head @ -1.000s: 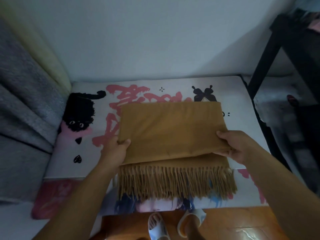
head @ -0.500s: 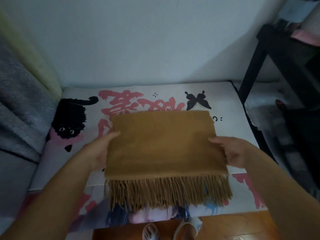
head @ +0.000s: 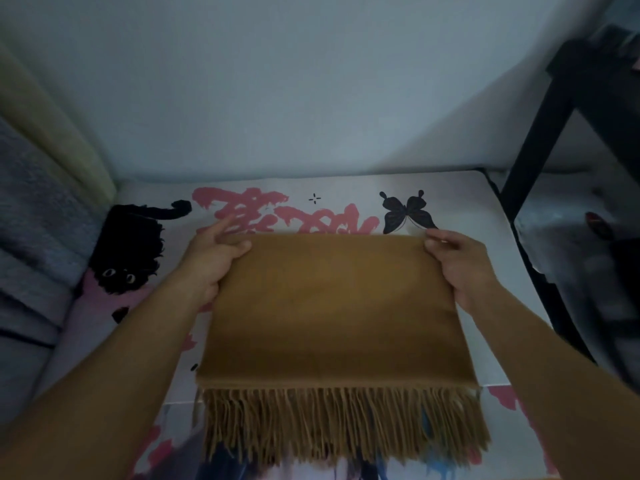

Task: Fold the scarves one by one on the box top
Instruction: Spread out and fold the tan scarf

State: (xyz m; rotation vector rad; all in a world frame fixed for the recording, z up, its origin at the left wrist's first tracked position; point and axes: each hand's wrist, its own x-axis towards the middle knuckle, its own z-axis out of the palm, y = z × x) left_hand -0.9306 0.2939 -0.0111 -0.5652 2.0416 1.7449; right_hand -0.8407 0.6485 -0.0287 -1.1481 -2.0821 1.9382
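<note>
A tan scarf (head: pixel 332 303) lies folded into a flat rectangle on the white box top (head: pixel 460 209), which carries pink lettering, a black cat and a black butterfly. Its fringe (head: pixel 343 424) hangs over the front edge of the box. My left hand (head: pixel 211 261) grips the far left corner of the scarf, thumb on top and index finger pointing away. At the far right corner my right hand (head: pixel 457 265) pinches the fabric edge.
A pale wall (head: pixel 311 81) rises right behind the box. Grey bedding (head: pixel 31 237) presses against the left side. A black metal frame (head: pixel 540 133) stands at the right, with dim clutter beyond it.
Both hands slid from the near edge of the scarf along its sides to the far corners. The lifted top layer now lies flat.
</note>
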